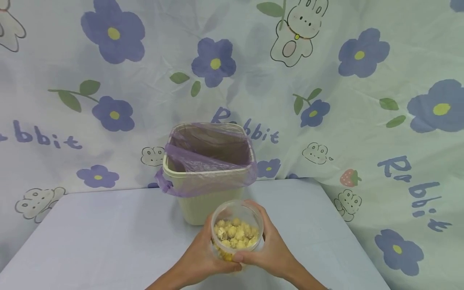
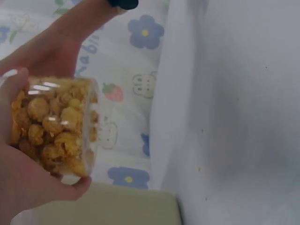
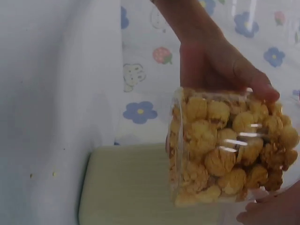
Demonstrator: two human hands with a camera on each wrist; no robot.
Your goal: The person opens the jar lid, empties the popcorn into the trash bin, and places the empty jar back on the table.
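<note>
A clear, round plastic jar (image 1: 237,219) of yellow popcorn (image 1: 235,233) is held between both hands, its uncovered mouth facing up. My left hand (image 1: 203,253) grips its left side, and my right hand (image 1: 272,251) wraps the right side with the thumb across the near face. Both wrist views show the jar's base raised off the table, with popcorn packed behind the clear wall (image 2: 51,126). Just beyond the jar stands a cream trash bin (image 1: 210,201), lined with a purple plastic bag (image 1: 206,161) folded over its rim. The bin's bottom inside is hidden.
A white cloth covers the table (image 1: 108,233). Behind and to the right hangs a pale curtain (image 1: 156,100) printed with purple flowers and rabbits. Tiny yellow crumbs (image 3: 54,173) lie on the tablecloth.
</note>
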